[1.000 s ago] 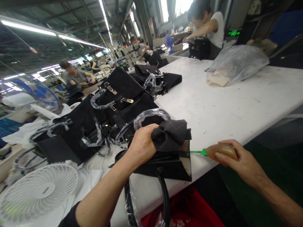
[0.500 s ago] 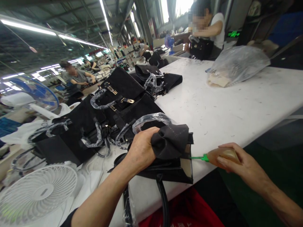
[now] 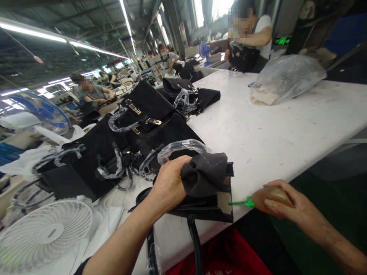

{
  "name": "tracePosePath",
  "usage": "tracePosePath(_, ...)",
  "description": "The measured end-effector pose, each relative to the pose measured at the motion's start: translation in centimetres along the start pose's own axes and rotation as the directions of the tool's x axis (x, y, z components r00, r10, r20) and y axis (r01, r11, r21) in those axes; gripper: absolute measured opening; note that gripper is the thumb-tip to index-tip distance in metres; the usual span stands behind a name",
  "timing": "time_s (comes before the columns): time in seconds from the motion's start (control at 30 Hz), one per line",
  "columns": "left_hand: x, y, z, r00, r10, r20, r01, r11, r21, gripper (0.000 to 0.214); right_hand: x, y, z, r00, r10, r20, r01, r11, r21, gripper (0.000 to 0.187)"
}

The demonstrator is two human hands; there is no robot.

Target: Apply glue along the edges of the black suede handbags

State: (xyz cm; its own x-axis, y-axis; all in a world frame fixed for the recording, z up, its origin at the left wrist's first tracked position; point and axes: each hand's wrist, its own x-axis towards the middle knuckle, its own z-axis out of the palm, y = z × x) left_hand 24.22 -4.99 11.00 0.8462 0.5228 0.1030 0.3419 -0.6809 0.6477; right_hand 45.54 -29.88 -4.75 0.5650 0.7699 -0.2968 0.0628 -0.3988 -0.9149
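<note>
Lower now, right hand (image 3: 289, 208) grips one glue bottle (image 3: 265, 198); left hand (image 3: 169, 183) clutches one handbag's (image 3: 200, 204) flap.

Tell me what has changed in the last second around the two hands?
The right hand with its squeeze bottle dropped a little lower, its green nozzle still at the bag's edge. The left hand slid slightly down, still gripping the folded flap of the black handbag. The other bags stayed put.
</note>
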Motion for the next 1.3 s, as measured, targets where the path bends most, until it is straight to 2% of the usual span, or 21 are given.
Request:
tracePosePath(0.1, 0.0, 0.1, 0.0, 1.000, -0.007, 0.003, 0.007, 1.000, -0.018, 0.005, 0.0, 0.3, 0.1, 0.991, 0.011, -0.134, -0.013, 1.000, -0.014, 0.067)
tracePosePath(0.13, 0.0, 0.1, 0.0, 1.000, -0.010, 0.006, 0.010, 1.000, -0.021, 0.005, -0.1, 0.3, 0.1, 0.991, 0.017, -0.135, -0.020, 1.000, -0.018, 0.067)
tracePosePath(0.27, -0.3, 0.0, 0.0, 1.000, -0.024, 0.011, 0.025, 0.999, -0.026, 0.007, -0.6, 0.1, -0.1, 0.997, 0.009, 0.082, -0.009, 1.000, 0.000, 0.060)
tracePosePath(0.3, -0.4, -0.1, 0.0, 1.000, -0.028, 0.011, 0.028, 0.999, -0.030, 0.008, -0.7, 0.0, -0.1, 0.997, 0.004, 0.075, -0.004, 1.000, -0.003, 0.060)
tracePosePath(0.4, -0.9, -0.2, -0.1, 0.999, -0.036, 0.018, 0.037, 0.998, -0.044, 0.009, -1.1, -0.1, -0.1, 0.998, 0.020, -0.059, -0.021, 0.999, -0.033, 0.065)
tracePosePath(0.43, -1.0, -0.1, -0.2, 0.999, -0.038, 0.023, 0.039, 0.998, -0.049, 0.010, -1.2, -0.1, 0.0, 0.999, 0.027, -0.045, -0.028, 0.999, -0.032, 0.065)
tracePosePath(0.53, -1.5, 0.4, -0.3, 0.998, -0.040, 0.044, 0.044, 0.996, -0.075, 0.016, -1.4, 0.1, 0.1, 0.993, 0.030, 0.112, -0.031, 0.999, 0.011, 0.060)
tracePosePath(0.57, -1.6, 0.6, -0.4, 0.998, -0.046, 0.049, 0.050, 0.996, -0.081, 0.019, -1.4, 0.2, 0.1, 0.994, 0.028, 0.102, -0.029, 0.999, 0.016, 0.060)
tracePosePath(0.67, -1.9, 1.1, -0.6, 0.995, -0.072, 0.062, 0.077, 0.994, -0.074, 0.026, -1.2, 0.4, 0.1, 0.996, 0.022, -0.089, -0.025, 0.999, -0.026, 0.065)
tracePosePath(0.7, -2.0, 1.2, -0.7, 0.995, -0.079, 0.067, 0.084, 0.994, -0.073, 0.029, -1.2, 0.5, 0.1, 0.995, 0.022, -0.101, -0.026, 0.999, -0.035, 0.066)
tracePosePath(0.8, -2.3, 0.9, -0.6, 0.994, -0.082, 0.071, 0.089, 0.990, -0.106, 0.030, -1.2, 0.5, 0.0, 0.999, 0.022, 0.050, -0.021, 1.000, -0.002, 0.059)
tracePosePath(0.83, -2.5, 0.8, -0.5, 0.994, -0.084, 0.067, 0.092, 0.988, -0.125, 0.028, -1.3, 0.4, 0.1, 0.998, 0.023, 0.065, -0.023, 1.000, 0.009, 0.059)
tracePosePath(0.87, -2.6, 0.7, -0.4, 0.994, -0.091, 0.063, 0.099, 0.984, -0.145, 0.026, -1.3, 0.4, 0.1, 0.999, 0.023, 0.031, -0.024, 1.000, 0.005, 0.060)
tracePosePath(0.97, -3.1, 0.4, -0.2, 0.988, -0.134, 0.073, 0.146, 0.969, -0.197, 0.023, -1.4, 0.5, 0.2, 0.986, 0.026, -0.164, -0.034, 0.998, -0.047, 0.067)
tracePosePath(1.0, -3.3, 0.4, -0.2, 0.986, -0.148, 0.080, 0.162, 0.964, -0.210, 0.022, -1.4, 0.5, 0.2, 0.987, 0.028, -0.160, -0.038, 0.998, -0.057, 0.068)
tracePosePath(1.1, -3.7, 0.4, -0.1, 0.984, -0.156, 0.085, 0.173, 0.955, -0.243, 0.018, -1.4, 0.5, 0.2, 0.999, 0.031, 0.028, -0.030, 0.999, -0.028, 0.062)
tracePosePath(1.13, -3.9, 0.4, -0.1, 0.985, -0.154, 0.080, 0.170, 0.955, -0.244, 0.016, -1.4, 0.4, 0.2, 0.998, 0.026, 0.058, -0.025, 0.999, -0.026, 0.061)
tracePosePath(1.17, -3.9, 0.4, -0.2, 0.984, -0.158, 0.079, 0.172, 0.957, -0.235, 0.014, -1.5, 0.4, 0.2, 0.999, 0.019, 0.038, -0.017, 0.999, -0.038, 0.061)
tracePosePath(1.23, -4.1, 0.4, -0.2, 0.983, -0.169, 0.075, 0.181, 0.962, -0.203, 0.011, -1.5, 0.2, 0.1, 0.997, 0.000, -0.071, -0.006, 0.996, -0.084, 0.063)
tracePosePath(1.3, -4.1, 0.5, -0.3, 0.984, -0.166, 0.071, 0.176, 0.966, -0.187, 0.012, -1.5, 0.1, -0.1, 0.996, -0.017, -0.092, 0.006, 0.994, -0.113, 0.062)
